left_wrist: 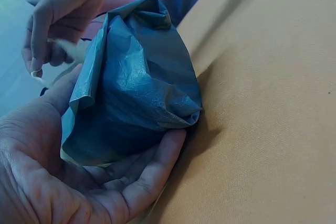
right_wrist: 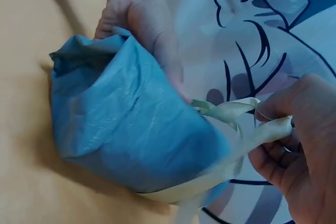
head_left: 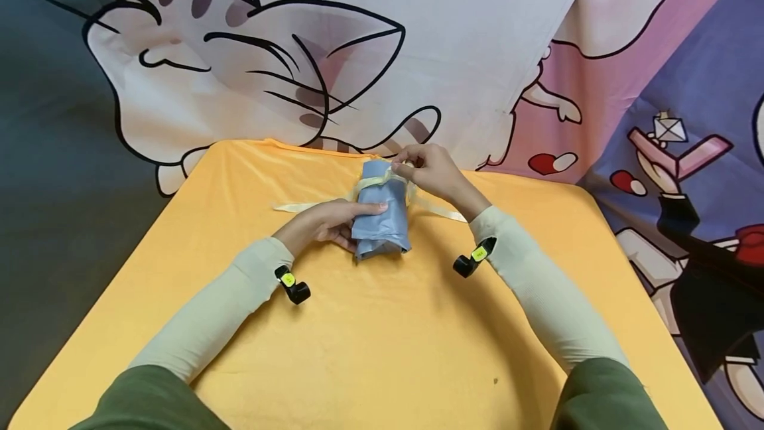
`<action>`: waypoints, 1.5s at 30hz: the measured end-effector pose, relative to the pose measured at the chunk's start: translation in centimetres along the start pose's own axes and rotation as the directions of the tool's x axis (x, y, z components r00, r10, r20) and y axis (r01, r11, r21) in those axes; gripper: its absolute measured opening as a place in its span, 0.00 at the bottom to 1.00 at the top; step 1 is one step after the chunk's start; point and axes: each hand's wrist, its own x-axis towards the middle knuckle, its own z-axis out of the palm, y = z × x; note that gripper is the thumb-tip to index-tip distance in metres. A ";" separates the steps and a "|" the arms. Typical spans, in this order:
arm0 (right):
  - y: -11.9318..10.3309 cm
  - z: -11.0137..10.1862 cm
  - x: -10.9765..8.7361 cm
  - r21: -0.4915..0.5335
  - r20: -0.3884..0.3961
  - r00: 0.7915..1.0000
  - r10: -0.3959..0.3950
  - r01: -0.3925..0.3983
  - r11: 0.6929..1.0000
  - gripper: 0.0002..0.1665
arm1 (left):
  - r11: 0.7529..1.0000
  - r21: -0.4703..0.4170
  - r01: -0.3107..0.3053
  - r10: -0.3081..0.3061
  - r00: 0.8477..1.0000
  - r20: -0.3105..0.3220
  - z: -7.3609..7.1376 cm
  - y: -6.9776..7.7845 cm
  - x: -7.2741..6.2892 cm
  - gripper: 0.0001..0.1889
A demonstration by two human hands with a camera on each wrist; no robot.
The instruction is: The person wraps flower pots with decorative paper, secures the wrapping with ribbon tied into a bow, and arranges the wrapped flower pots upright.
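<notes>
A blue wrapped bundle (head_left: 382,217), creased and folded over at its near end, stands at the far part of the table. My left hand (head_left: 337,221) grips it from the left, thumb across the front and fingers curled beneath, as the left wrist view shows. A pale cream ribbon (right_wrist: 184,188) runs around the bundle near its far end. Between thumb and fingers my right hand (head_left: 426,168) pinches a looped part of that ribbon, just off the bundle's upper right. Loose ribbon tails trail to both sides in the head view. What the wrapping contains is hidden.
An orange-yellow cloth (head_left: 358,350) covers the table. Close behind its far edge hangs a backdrop (head_left: 477,38) printed with a cartoon cat, and a purple printed one (head_left: 704,105) stands along the right. Each wrist carries a small black camera (head_left: 295,289).
</notes>
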 end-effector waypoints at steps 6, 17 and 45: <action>-1.1 -0.3 0.5 -0.231 0.133 0.989 -0.059 0.089 0.969 0.13 | 1.000 -0.002 -0.007 0.007 1.000 0.003 0.0 -0.5 0.0 0.39; -2.3 -4.8 -0.7 -0.089 0.436 0.895 0.094 -0.061 0.994 0.13 | 1.000 0.009 -0.010 0.010 1.000 0.002 0.2 -0.3 0.3 0.39; 3.9 2.2 -6.3 -0.061 0.229 0.905 0.359 -0.355 0.933 0.63 | 0.999 -0.012 -0.032 0.032 0.999 0.030 -0.3 -0.1 0.0 0.40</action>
